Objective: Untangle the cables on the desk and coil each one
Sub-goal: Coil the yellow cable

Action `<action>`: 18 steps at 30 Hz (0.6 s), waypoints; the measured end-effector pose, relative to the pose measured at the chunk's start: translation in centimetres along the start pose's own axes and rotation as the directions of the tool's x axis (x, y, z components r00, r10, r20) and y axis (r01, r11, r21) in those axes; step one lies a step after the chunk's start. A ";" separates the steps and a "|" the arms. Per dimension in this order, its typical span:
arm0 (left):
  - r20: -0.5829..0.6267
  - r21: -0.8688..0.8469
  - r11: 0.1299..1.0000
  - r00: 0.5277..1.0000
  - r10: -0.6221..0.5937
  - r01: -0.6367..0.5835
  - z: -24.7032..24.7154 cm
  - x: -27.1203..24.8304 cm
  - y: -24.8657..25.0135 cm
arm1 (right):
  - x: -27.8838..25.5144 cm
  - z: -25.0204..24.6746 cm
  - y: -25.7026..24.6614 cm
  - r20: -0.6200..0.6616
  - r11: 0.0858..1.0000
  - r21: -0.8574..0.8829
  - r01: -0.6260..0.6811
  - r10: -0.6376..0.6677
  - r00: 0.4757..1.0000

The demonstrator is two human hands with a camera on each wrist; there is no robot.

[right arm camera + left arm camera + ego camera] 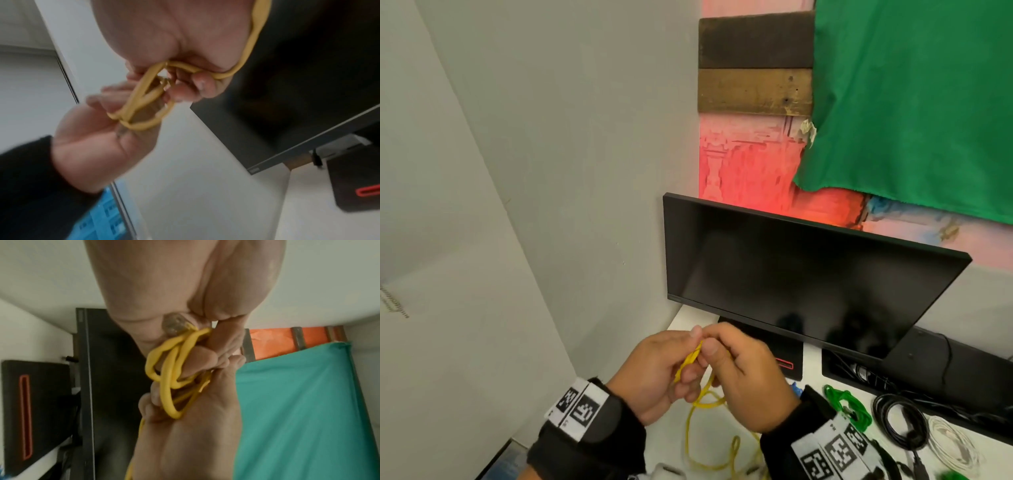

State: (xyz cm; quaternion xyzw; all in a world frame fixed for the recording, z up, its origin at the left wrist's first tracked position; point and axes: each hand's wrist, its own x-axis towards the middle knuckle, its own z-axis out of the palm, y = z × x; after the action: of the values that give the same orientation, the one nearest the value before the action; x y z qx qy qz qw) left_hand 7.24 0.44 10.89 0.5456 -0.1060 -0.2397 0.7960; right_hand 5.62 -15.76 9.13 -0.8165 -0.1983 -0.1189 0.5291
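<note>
Yellow cable is held above the white desk, in front of the dark monitor; left hand and right hand meet fingertip to fingertip, both pinching its bunched loops, while slack trails down onto the desk. Green cable, black cable and white cable lie to the right.

Left wrist view: curled fingers of both hands grip the yellow loops and a clear plug.

Right wrist view: thumb and fingers clamp the loops; one strand runs over the palm.
</note>
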 end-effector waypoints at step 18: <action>-0.252 -0.263 0.965 0.966 -0.064 -0.005 -0.4 0.8 -0.1 | -1.4 -1.7 4.8 0.367 0.803 0.231 -0.549 0.451 0.814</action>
State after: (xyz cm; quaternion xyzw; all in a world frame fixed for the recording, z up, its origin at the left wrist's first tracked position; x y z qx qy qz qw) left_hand 8.06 0.36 10.59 0.4641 0.0392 -0.1903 0.8642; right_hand 6.55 -19.30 5.32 -0.7487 -0.0668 0.1838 0.6334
